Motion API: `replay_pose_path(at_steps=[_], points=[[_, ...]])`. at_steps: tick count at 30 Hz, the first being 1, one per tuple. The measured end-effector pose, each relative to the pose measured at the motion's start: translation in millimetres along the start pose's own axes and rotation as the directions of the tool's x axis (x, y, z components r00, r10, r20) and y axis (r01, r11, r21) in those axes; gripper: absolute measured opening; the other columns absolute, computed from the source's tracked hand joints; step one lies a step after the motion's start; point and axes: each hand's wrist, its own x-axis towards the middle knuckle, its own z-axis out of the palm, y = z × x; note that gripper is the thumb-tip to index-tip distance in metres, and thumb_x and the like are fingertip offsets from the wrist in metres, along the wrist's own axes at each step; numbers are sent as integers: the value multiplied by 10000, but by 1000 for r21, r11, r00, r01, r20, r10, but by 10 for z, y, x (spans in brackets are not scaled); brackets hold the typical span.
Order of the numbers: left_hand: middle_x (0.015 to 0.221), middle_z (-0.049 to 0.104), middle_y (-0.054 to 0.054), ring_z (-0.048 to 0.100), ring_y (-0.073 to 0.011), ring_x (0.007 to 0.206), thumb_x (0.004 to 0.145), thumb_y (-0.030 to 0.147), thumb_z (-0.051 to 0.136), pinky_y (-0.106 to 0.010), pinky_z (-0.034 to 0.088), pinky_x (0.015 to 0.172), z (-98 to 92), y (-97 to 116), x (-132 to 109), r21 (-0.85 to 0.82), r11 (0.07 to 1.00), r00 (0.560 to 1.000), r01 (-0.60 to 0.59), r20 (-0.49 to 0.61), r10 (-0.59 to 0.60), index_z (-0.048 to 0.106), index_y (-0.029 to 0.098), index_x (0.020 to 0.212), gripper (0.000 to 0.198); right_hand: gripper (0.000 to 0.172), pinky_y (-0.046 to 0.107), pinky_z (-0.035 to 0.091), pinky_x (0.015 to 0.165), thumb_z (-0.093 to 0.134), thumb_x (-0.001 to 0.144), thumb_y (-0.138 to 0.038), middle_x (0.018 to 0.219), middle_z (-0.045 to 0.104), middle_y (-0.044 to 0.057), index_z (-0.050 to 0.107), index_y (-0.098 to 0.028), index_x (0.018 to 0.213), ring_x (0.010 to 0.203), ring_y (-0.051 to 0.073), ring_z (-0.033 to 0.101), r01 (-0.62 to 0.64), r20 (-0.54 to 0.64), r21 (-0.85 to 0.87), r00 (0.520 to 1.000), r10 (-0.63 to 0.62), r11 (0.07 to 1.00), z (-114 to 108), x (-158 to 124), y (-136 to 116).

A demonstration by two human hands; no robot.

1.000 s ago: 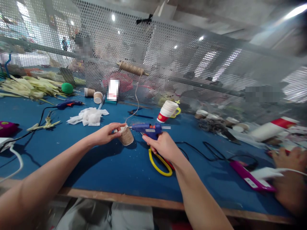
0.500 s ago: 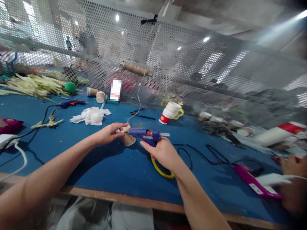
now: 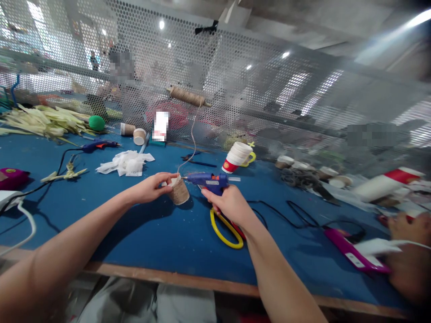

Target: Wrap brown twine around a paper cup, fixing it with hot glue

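Before a perforated metal screen (image 3: 235,80), over a smooth blue table (image 3: 151,255), a left hand (image 3: 155,186) pinches a tilted, rough twine-wrapped cup (image 3: 180,194); the right hand (image 3: 230,204) grips a blue plastic glue gun (image 3: 207,180), nozzle near the rim.

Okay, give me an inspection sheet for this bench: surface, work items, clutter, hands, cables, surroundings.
Surface: blue tabletop, small pale specks.
Work items: tilted twine-wrapped cup; blue glue gun pointing at it; twine leading up to a spool.
Clutter: crumpled white material, yellow loop handle, stacked paper cups, second glue gun.
Hands: left hand holds the cup; right hand grips the blue glue gun.
Cables: black cable lies looped near a purple power strip.
Surroundings: perforated screen behind; another person's hand at far right.
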Motion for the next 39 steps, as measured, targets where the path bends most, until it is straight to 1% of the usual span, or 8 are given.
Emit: replay_pose_path(at_steps=[12,18,21,24,27,30,34,39], points=[[1110,517,-128,495,-178,953,798,286,391,-273,395,793,10,-33,4,-16,1000,1000,26,-11,-26,435,100,1159,408,292,215,355,377,546,675,-357,347,438,-30,434,-174,476,315,81,413,-18,22,56,1000,16,998,26,51,24],[1107,533,-121,509,-177,945,800,291,384,-286,401,795,6,-27,1,-1,1000,1000,-2,-7,2,431,120,1147,390,262,205,356,378,542,688,-322,342,431,-31,484,-153,496,313,69,403,-48,15,101,999,47,994,23,99,52],[1177,501,-127,490,-183,1005,797,292,383,-296,380,840,3,-28,0,4,999,999,-38,-13,38,503,121,996,289,180,198,359,377,550,687,-302,378,455,-36,547,-136,618,334,68,409,-31,8,266,1000,30,964,-20,214,158],[1245,457,-122,444,-190,1090,791,289,391,-305,353,887,-2,-27,-3,-13,998,998,-67,-20,67,508,140,797,190,113,193,388,404,579,660,-241,465,516,-19,551,-131,662,398,72,459,-88,-90,364,988,129,927,-84,401,308],[1245,462,-117,429,-192,1115,788,280,395,-319,346,898,-4,-26,-4,-21,997,997,-74,-20,74,476,153,742,157,148,180,367,387,602,649,-246,467,505,-20,525,-133,593,399,61,440,-131,-160,340,968,195,931,-115,603,474],[1245,462,-118,424,-192,1118,789,261,394,-335,345,902,-4,-23,-1,-20,997,997,-79,-15,79,461,157,734,135,223,192,360,371,595,667,-279,398,453,-30,494,-136,529,359,62,407,-189,-146,302,959,242,934,-87,756,619],[1228,471,-125,398,-196,1141,797,258,389,-339,334,919,1,-19,2,8,995,995,-99,-6,99,473,152,753,142,233,234,393,416,610,656,-324,402,481,-1,537,-123,562,390,101,462,-242,-141,213,951,275,946,-36,871,730],[1199,488,-122,374,-203,1159,801,253,390,-341,333,932,15,-27,4,27,993,993,-114,-5,114,505,145,815,158,176,288,410,599,641,621,-280,650,600,119,579,-117,606,729,217,574,-249,-264,35,932,250,968,-51,926,681]])
